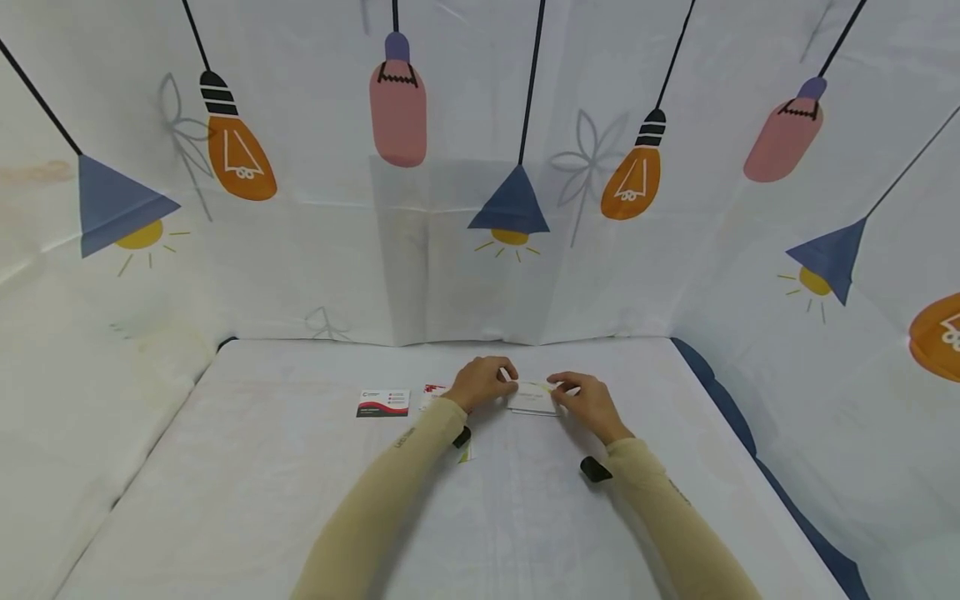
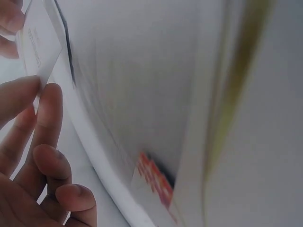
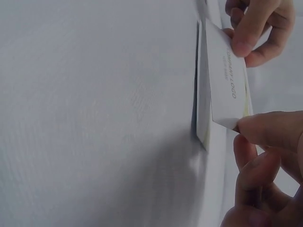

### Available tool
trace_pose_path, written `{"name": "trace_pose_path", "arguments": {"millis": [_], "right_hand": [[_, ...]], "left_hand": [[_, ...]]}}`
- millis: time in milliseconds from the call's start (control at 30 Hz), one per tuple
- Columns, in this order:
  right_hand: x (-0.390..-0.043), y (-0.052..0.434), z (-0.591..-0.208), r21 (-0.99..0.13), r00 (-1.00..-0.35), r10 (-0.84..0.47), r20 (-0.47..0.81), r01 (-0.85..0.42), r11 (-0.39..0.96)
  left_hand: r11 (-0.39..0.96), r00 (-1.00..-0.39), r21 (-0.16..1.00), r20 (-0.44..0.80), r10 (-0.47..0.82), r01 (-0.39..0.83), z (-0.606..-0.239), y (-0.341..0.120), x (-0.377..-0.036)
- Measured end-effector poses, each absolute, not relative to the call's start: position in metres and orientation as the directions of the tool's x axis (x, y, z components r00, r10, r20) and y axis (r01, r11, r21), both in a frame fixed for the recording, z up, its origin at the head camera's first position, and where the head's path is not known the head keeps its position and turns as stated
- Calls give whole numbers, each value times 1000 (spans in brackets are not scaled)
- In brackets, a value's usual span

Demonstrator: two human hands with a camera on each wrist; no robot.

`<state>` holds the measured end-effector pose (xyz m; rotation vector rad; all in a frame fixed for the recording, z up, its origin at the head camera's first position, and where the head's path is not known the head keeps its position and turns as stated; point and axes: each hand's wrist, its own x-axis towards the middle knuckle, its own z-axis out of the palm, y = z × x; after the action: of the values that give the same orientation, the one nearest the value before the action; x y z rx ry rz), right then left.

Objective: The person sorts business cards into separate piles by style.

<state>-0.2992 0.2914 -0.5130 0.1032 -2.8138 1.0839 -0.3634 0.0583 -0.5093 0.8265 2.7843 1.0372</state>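
A white business card (image 3: 225, 78), printed with "COMPANY LOGO", is held at its two ends between the hands. My left hand (image 1: 482, 383) pinches its left end between thumb and fingertip. At the opposite end, my right hand (image 1: 588, 404) pinches a corner the same way, its other fingers curled loosely. Just beneath the held card, one or more white cards (image 3: 203, 94) lie on the table; how many cannot be told. A card with red print (image 2: 154, 182) is partly covered by the left hand in the head view.
A red, black and white business card (image 1: 382, 403) lies left of the hands on the white-covered table (image 1: 247, 500). Another card with a yellow-green edge (image 1: 467, 452) shows partly under the left wrist. A white sheet with printed lamps (image 1: 300, 275) hangs behind the table.
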Motion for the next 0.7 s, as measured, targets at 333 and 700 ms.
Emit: {"name": "trace_pose_path", "arguments": {"millis": [333, 700], "right_hand": [[-302, 297, -519, -670, -992, -21, 124, -99, 736], [-302, 299, -525, -631, -995, -8, 102, -71, 773]], "left_hand": [[661, -856, 588, 112, 505, 467, -513, 67, -366], [687, -852, 549, 94, 515, 476, -515, 72, -366]]}}
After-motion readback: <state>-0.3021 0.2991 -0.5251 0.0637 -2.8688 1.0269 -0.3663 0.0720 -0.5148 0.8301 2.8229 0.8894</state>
